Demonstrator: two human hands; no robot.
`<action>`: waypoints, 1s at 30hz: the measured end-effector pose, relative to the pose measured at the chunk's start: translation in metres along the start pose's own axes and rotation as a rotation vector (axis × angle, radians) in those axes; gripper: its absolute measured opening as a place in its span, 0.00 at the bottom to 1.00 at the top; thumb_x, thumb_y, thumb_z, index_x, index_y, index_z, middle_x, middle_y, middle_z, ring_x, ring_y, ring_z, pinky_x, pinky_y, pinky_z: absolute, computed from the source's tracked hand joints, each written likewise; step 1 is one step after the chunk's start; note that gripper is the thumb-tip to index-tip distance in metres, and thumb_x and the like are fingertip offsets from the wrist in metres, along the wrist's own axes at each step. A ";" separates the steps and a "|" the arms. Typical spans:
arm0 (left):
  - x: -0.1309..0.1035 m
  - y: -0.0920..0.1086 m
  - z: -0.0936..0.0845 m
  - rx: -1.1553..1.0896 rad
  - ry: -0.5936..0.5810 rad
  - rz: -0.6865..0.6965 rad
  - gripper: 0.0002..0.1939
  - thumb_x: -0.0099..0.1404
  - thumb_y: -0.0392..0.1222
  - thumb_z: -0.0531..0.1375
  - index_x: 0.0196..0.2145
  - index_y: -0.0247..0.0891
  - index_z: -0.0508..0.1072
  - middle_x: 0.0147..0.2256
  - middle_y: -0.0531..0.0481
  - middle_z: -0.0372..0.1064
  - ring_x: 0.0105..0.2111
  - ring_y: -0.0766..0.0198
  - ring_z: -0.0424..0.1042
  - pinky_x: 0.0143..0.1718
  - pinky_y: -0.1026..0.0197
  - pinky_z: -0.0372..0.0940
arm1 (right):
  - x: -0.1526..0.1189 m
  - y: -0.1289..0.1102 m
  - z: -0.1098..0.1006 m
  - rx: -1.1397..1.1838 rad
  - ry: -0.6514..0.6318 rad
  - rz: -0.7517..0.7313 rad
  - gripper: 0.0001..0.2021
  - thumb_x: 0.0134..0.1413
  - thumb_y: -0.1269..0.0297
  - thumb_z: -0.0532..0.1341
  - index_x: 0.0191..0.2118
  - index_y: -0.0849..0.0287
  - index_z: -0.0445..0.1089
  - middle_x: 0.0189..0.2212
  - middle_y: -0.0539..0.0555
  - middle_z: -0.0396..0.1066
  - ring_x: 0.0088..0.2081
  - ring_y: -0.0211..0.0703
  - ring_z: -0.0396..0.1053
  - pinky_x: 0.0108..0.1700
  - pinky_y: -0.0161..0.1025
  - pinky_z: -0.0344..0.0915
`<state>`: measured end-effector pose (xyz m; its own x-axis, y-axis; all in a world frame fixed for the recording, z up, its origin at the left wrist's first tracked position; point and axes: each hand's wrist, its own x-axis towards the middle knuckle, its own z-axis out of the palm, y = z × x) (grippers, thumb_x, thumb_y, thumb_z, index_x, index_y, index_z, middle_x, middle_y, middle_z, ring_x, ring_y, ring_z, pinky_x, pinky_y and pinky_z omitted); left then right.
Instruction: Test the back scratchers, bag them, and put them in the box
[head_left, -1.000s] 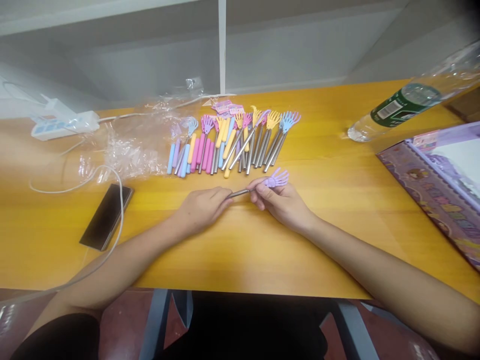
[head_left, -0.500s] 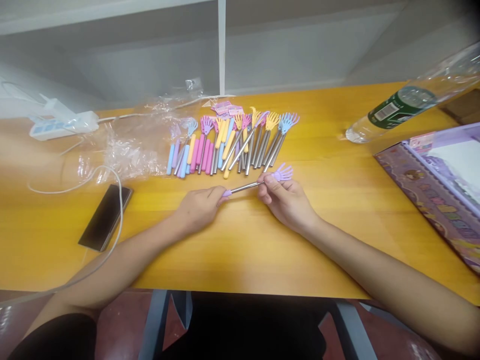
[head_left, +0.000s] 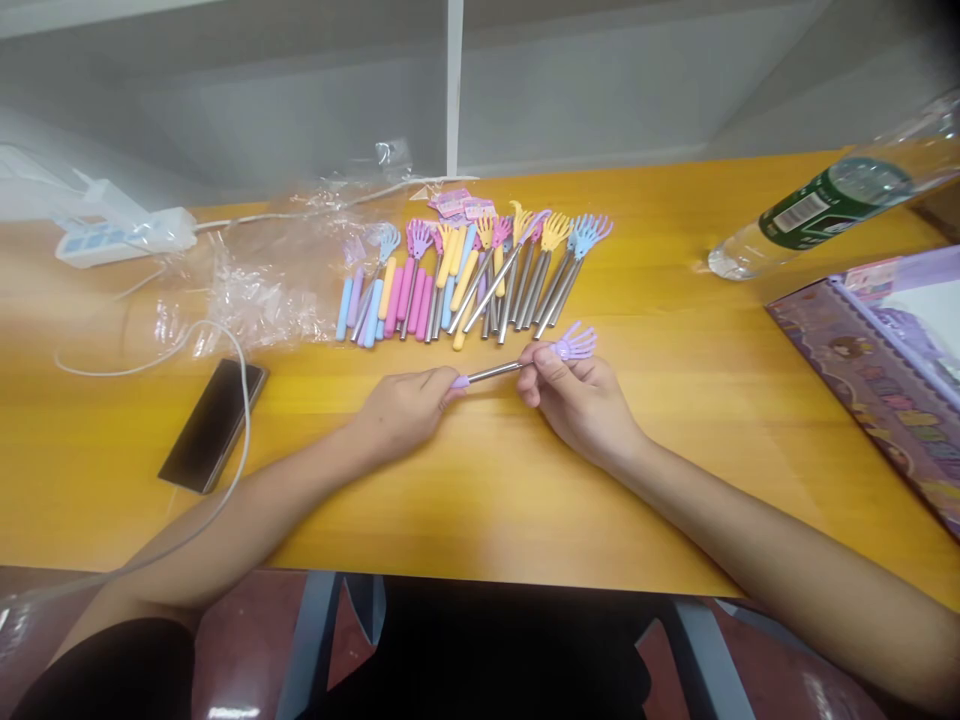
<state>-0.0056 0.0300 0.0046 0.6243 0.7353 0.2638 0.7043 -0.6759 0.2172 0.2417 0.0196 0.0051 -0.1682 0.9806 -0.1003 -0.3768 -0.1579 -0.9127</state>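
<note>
A purple back scratcher (head_left: 495, 371) with a metal rod is stretched between my two hands, just above the table. My left hand (head_left: 409, 408) is closed round its purple handle, of which only the end by the rod shows. With thumb and fingers, my right hand (head_left: 574, 395) pinches the rod just below the purple claw head, which sticks out past the fingertips. Behind my hands lies a row of metal rods with claw heads (head_left: 555, 235) in yellow, blue, pink and purple. Loose coloured handles (head_left: 403, 295) lie among them, mostly at the row's left.
Clear plastic bags (head_left: 262, 290) cover the table's back left, near a white power strip (head_left: 124, 240). A phone (head_left: 212, 428) lies at left, with a white cable (head_left: 246, 400) crossing it. A water bottle (head_left: 817, 215) and a purple printed box (head_left: 862, 385) are at right.
The view has shifted slightly, so the things on the table appear a little to the right and higher. Both hands keep the same grip on the back scratcher.
</note>
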 end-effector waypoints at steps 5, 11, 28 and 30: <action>0.001 0.002 -0.003 0.032 -0.067 -0.009 0.21 0.84 0.49 0.44 0.42 0.39 0.71 0.32 0.49 0.77 0.28 0.62 0.74 0.29 0.61 0.60 | -0.003 0.006 0.007 0.006 -0.080 0.035 0.19 0.61 0.45 0.72 0.42 0.57 0.78 0.29 0.51 0.73 0.27 0.37 0.66 0.34 0.39 0.65; 0.005 0.000 -0.009 -0.004 -0.093 -0.015 0.19 0.84 0.49 0.45 0.41 0.40 0.71 0.33 0.50 0.78 0.29 0.63 0.74 0.30 0.61 0.59 | -0.001 0.001 0.006 -0.015 -0.009 -0.009 0.19 0.62 0.44 0.72 0.39 0.58 0.77 0.25 0.49 0.65 0.25 0.35 0.57 0.30 0.38 0.56; 0.009 -0.015 -0.013 0.053 -0.094 -0.079 0.19 0.83 0.48 0.48 0.42 0.39 0.74 0.32 0.47 0.77 0.30 0.59 0.74 0.31 0.59 0.58 | 0.030 -0.062 -0.053 0.047 0.328 -0.249 0.17 0.60 0.50 0.75 0.35 0.56 0.73 0.20 0.41 0.39 0.19 0.31 0.39 0.21 0.40 0.43; 0.010 -0.017 -0.014 0.062 -0.097 -0.074 0.18 0.83 0.48 0.48 0.42 0.38 0.74 0.32 0.47 0.76 0.29 0.58 0.73 0.30 0.58 0.57 | 0.036 -0.080 -0.073 0.122 0.430 -0.286 0.14 0.65 0.58 0.72 0.32 0.58 0.72 0.18 0.40 0.40 0.18 0.28 0.39 0.22 0.42 0.40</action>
<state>-0.0167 0.0480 0.0169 0.5973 0.7866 0.1566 0.7673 -0.6172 0.1739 0.3320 0.0754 0.0455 0.3359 0.9414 -0.0310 -0.4604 0.1354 -0.8773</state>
